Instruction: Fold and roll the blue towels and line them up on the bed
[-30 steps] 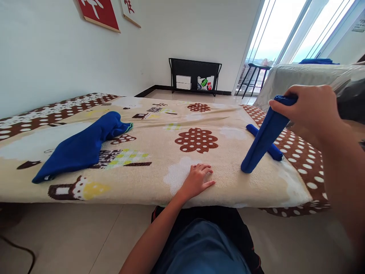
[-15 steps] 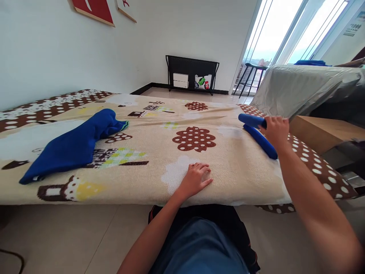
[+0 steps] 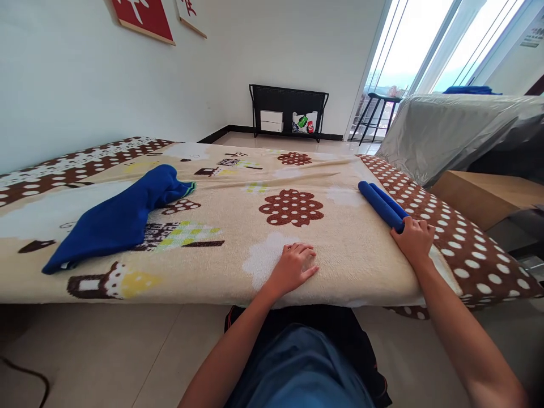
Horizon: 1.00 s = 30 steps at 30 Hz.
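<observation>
My right hand (image 3: 412, 241) is closed round the near end of a rolled blue cloth (image 3: 380, 207), which lies on the right side of the bed. Close against it on its right is a second rolled blue cloth (image 3: 390, 198), partly hidden by the first roll and the hand. My left hand (image 3: 295, 266) rests on the cream patterned blanket (image 3: 340, 255) near the front edge, fingers spread and holding nothing. Over on the left lies a loose, crumpled blue cloth (image 3: 114, 221) with a green edge at its far end.
Brown polka-dot fabric (image 3: 463, 243) borders the bed on the right. Beyond it are a cardboard box (image 3: 488, 192) and a plastic-covered piece of furniture (image 3: 459, 130). A black rack (image 3: 289, 102) stands at the far wall, and a black stool (image 3: 376, 116) by the window.
My right hand has come down and nearer, lowering the rolled cloth from above the other roll to lie beside it. My left hand has stayed in place.
</observation>
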Tool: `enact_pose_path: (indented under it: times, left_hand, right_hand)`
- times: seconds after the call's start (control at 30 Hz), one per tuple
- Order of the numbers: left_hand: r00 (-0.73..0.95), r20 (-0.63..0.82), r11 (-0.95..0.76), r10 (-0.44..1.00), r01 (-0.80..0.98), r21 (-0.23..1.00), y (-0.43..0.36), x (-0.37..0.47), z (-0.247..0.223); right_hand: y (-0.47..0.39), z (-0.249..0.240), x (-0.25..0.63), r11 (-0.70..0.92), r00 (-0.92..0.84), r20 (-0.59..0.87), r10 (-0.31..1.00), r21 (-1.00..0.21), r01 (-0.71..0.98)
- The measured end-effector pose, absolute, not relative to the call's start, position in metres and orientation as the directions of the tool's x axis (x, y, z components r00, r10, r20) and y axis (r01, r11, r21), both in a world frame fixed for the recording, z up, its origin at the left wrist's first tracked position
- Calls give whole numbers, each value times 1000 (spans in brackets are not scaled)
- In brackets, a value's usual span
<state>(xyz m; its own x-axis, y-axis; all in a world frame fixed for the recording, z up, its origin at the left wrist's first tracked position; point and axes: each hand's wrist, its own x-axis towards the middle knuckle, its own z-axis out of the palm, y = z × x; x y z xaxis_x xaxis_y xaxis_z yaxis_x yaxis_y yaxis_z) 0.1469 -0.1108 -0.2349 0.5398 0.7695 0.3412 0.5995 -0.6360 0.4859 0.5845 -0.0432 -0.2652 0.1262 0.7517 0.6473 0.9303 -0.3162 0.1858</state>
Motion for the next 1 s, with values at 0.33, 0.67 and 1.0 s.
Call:
enact_pose_path:
  times: [0.33, 0.67, 1.0]
  left_hand:
    - [603, 317, -680, 732, 627, 379, -116, 118, -237]
    - [-484, 599, 354, 638, 875, 330, -78, -147, -221]
    - [-525, 545, 451, 654, 849, 276, -87, -207, -219]
  right_hand:
    - [-54, -272, 582, -306, 182, 669, 721, 71, 949]
    - [-99, -293, 581, -293, 250, 724, 643, -70, 954]
    - [-98, -299, 586, -331, 331, 646, 687, -127, 935]
